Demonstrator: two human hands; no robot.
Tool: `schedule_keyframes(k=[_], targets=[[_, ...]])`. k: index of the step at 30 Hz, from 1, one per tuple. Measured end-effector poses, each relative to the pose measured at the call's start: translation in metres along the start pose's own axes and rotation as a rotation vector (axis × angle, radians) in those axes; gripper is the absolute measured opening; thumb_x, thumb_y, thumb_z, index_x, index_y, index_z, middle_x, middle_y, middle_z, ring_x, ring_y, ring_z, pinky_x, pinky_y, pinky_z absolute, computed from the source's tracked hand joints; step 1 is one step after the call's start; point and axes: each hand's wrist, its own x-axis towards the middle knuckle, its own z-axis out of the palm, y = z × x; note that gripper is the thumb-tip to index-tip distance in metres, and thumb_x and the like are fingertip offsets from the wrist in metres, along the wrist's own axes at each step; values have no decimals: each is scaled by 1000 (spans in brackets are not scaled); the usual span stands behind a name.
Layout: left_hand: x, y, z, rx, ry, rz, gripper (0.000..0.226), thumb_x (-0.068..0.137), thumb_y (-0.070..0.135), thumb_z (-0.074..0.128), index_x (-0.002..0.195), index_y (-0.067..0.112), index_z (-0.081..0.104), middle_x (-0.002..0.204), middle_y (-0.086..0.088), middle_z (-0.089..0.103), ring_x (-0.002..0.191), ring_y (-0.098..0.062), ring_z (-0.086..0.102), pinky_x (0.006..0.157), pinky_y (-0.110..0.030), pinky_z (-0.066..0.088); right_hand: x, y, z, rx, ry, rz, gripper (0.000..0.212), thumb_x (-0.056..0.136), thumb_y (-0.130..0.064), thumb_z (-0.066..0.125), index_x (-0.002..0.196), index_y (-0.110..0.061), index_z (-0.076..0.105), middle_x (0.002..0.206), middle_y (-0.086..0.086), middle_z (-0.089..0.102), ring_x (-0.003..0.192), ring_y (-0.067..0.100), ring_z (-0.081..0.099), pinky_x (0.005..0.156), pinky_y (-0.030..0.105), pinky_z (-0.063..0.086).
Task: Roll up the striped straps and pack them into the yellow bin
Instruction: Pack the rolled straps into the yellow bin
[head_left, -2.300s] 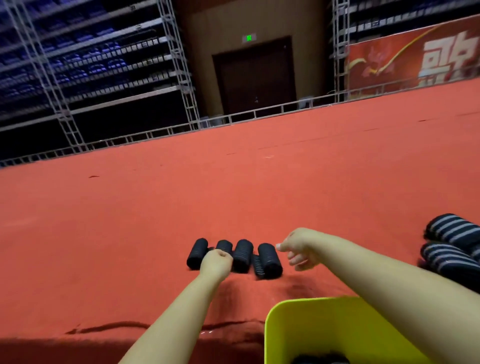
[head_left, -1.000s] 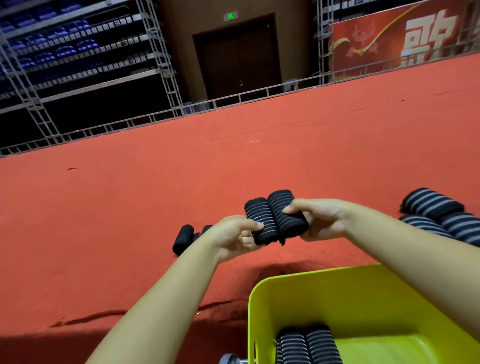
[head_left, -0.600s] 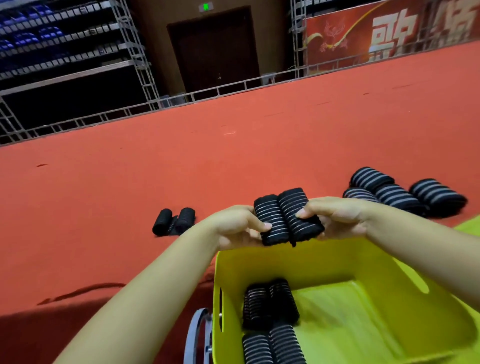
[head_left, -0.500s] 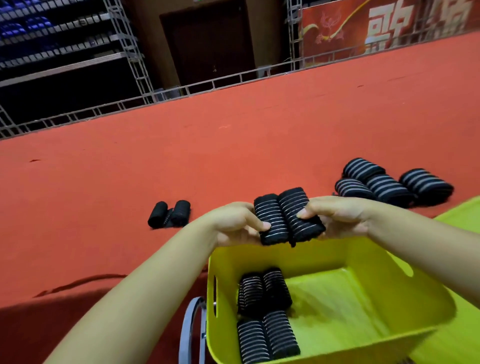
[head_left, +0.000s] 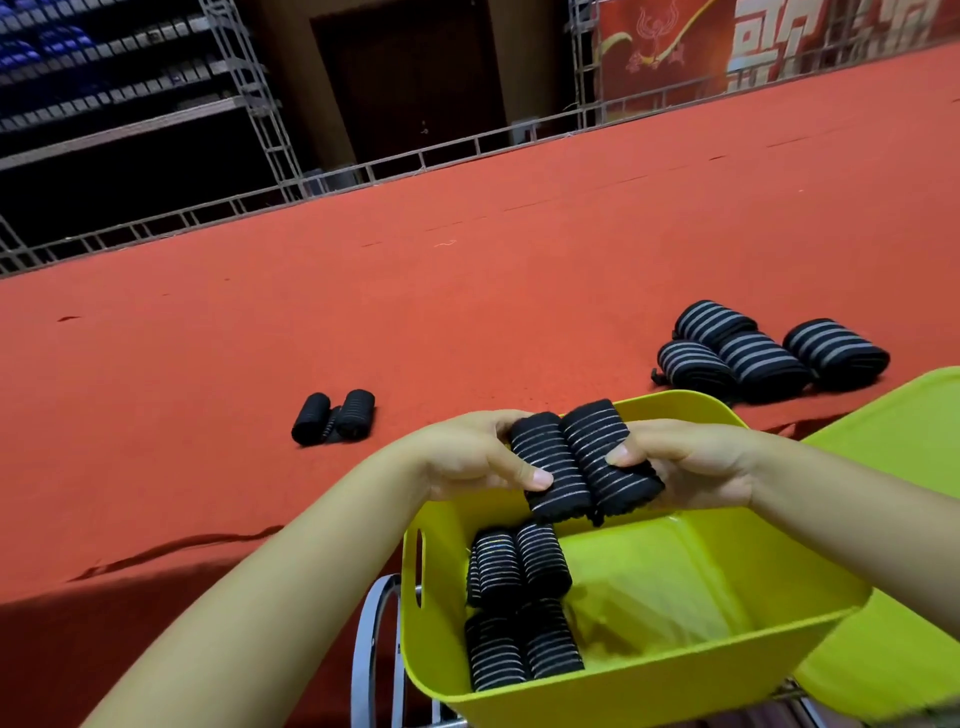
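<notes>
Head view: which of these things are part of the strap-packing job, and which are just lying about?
Part of the job:
- held pair of rolls, in left hand and right hand
- yellow bin
- packed rolls in it
- small rolls on the carpet
- larger striped rolls

Just lying about:
- second yellow bin
- red banner
- metal truss

An indoor hall or arena with a stage: wide red carpeted platform (head_left: 467, 291), edged by a silver metal truss railing (head_left: 363, 171); tiered rows of blue seats (head_left: 78, 57) behind silver scaffold frames (head_left: 249, 98); dark brown double door (head_left: 410, 78); red banner with pale characters (head_left: 727, 41).
</notes>
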Motion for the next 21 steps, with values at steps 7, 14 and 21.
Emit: schedule_keyframes(k=[7,14,21], targets=[[15,-7,11,315,118,-72,64,55,21,85,114,12,61,112,-7,70,109,-23,64,103,-41,45,-8,9,-11,-22,-67,101,64,57,-22,71,116,-8,52,106,12,62,89,23,61,77,33,49],[42,-29,23,394,87,-243,25,75,12,80,96,14,65,100,-11,70,93,-27,68,88,-43,55,-13,10,-13,-216,305,128,21,80,-8,67,89,-9,49,81,10,61,73,21,61,66,27,48],[88,-41,43,708,99,-333,45,84,26,74,124,12,59,120,-7,64,109,-24,61,92,-34,50,-15,13,-16,-163,344,72,13,87,-3,60,82,-11,51,75,7,59,60,13,58,49,19,45]])
